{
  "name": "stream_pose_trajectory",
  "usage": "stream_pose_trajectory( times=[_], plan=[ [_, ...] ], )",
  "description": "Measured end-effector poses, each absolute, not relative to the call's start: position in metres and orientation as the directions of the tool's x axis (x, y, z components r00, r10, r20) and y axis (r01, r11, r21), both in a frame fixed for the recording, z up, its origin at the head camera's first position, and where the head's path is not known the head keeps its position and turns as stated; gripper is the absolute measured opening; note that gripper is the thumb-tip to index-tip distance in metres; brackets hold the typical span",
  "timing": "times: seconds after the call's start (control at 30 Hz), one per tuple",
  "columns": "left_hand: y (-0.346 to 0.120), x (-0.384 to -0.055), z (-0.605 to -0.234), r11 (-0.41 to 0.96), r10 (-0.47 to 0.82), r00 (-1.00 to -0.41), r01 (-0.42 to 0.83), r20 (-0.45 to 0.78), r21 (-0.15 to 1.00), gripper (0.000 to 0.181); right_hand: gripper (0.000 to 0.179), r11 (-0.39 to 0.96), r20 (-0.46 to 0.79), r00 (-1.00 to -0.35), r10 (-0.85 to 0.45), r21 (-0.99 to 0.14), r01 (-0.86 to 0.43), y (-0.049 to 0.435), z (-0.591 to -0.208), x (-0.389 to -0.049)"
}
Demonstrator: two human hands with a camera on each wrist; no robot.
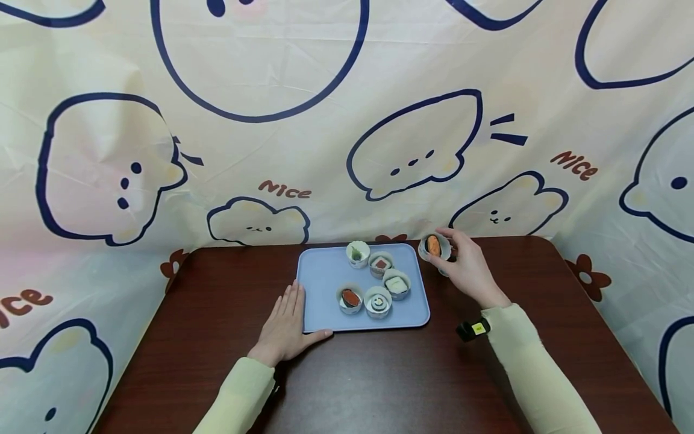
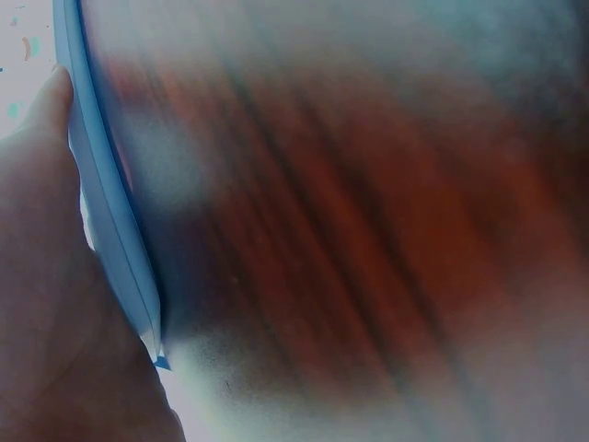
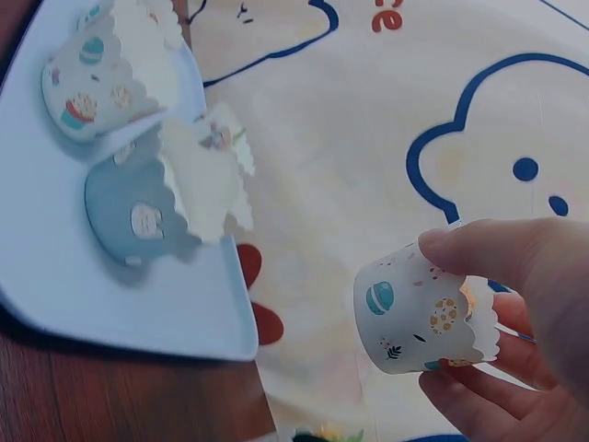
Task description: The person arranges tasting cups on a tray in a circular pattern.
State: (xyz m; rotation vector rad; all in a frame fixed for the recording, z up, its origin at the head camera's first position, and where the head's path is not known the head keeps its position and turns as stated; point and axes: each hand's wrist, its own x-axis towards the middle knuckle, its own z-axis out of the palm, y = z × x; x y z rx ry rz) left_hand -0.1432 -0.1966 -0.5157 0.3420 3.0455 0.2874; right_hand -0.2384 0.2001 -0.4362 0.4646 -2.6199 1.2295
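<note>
My right hand point(image 1: 467, 269) holds a white paper baking cup point(image 1: 423, 248) between thumb and fingers, just past the tray's right edge. An orange-topped sushi-like piece point(image 1: 433, 245) sits inside it. In the right wrist view, pastel prints cover this cup point(image 3: 405, 313). Part of another pale rim point(image 1: 443, 273) shows below the hand; what it belongs to is hidden. My left hand point(image 1: 284, 330) lies with straight fingers along the left side of the blue tray point(image 1: 325, 283), thumb at its front edge. The left wrist view shows that hand point(image 2: 64, 295) against the tray's edge point(image 2: 115, 212).
On the tray stand several paper cups: one with a green-topped piece point(image 1: 356, 253), one with a red square point(image 1: 381, 263), one with a pale block point(image 1: 397, 284), one with a roll point(image 1: 378, 303), one with a red-brown topping point(image 1: 350, 298). Behind the dark table point(image 1: 379, 380) hangs a printed cloth point(image 1: 325, 150).
</note>
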Motion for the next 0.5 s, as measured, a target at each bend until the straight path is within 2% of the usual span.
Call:
stream_pose_trajectory(
  times=[0.5],
  plan=[
    [-0.200,-0.144,-0.525,0.952,0.234,-0.972,0.227,-0.007,0.207,0.126,0.058,0.589,0.315,-0.912,-0.265,-0.696,-0.411,0.165,-0.434,-0.232]
  ],
)
